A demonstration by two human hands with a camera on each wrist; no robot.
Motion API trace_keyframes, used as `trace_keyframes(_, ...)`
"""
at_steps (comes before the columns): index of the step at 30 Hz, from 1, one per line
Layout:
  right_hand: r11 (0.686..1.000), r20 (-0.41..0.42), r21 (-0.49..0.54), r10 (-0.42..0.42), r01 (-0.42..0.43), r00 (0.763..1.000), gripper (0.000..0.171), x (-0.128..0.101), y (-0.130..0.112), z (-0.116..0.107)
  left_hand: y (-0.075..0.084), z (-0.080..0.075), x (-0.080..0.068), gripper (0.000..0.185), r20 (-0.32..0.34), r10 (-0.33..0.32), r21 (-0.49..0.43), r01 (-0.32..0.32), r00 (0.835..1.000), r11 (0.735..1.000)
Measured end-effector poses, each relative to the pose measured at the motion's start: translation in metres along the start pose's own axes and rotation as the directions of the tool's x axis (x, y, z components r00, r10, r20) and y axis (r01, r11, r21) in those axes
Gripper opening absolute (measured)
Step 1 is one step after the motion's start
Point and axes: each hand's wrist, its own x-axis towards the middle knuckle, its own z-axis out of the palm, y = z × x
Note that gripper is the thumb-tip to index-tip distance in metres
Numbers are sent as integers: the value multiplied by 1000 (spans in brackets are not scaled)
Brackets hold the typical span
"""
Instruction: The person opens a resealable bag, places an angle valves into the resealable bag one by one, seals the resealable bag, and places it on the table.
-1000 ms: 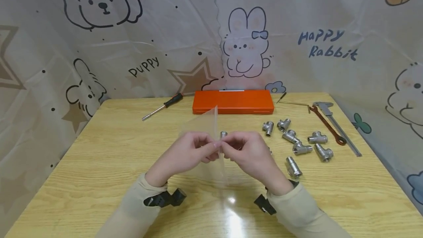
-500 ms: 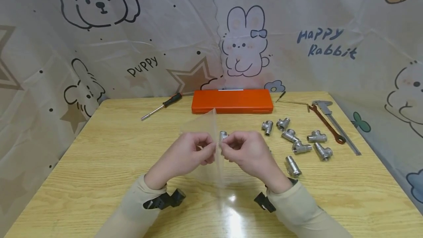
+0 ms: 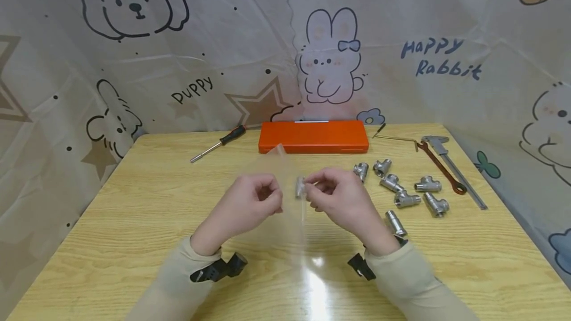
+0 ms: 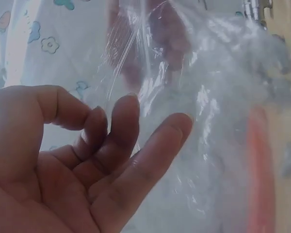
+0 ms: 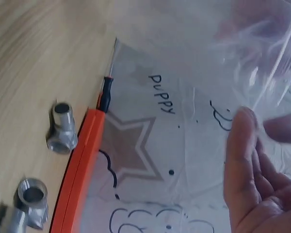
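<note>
A clear plastic bag (image 3: pixel 287 227) hangs upright between my two hands above the table. My left hand (image 3: pixel 256 202) pinches one side of its mouth between thumb and index finger, the other fingers loosely bent. On the opposite side, my right hand (image 3: pixel 339 194) holds the bag's other edge at its fingertips. The left wrist view shows the crinkled film (image 4: pixel 203 141) spread beyond the fingers, with the right hand blurred through it. A metal tee fitting (image 3: pixel 299 188) on the table shows beside the right fingertips, partly behind the film.
Several metal tee fittings (image 3: pixel 407 199) lie on the right of the wooden table. An orange case (image 3: pixel 314 137) stands at the back. Left of it is a black-handled driver (image 3: pixel 233 135). A hex key (image 3: pixel 397 138), a reddish wrench (image 3: pixel 441 168) and a caliper (image 3: pixel 459 175) lie far right.
My hands, close together at the bag's edge before, have moved apart, left hand leftward and right hand rightward. The bag's mouth has spread between them.
</note>
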Motion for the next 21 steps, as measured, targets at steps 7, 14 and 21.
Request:
trace_keyframes(7, 997, 51, -6, -83, 83, 995, 15, -4, 1, 14, 3, 8, 1, 20, 64, 72, 79, -77, 995, 994)
trace_keyframes(14, 1000, 21, 10, 5, -6, 1000, 7, 0, 4, 6, 0, 3, 0, 23, 43, 40, 93, -44, 998, 995)
trace_keyframes(21, 999, 21, -9, 47, -46, 999, 9, 4, 7, -5, -3, -5, 0, 22, -29, -28, 147, 32, 999, 989)
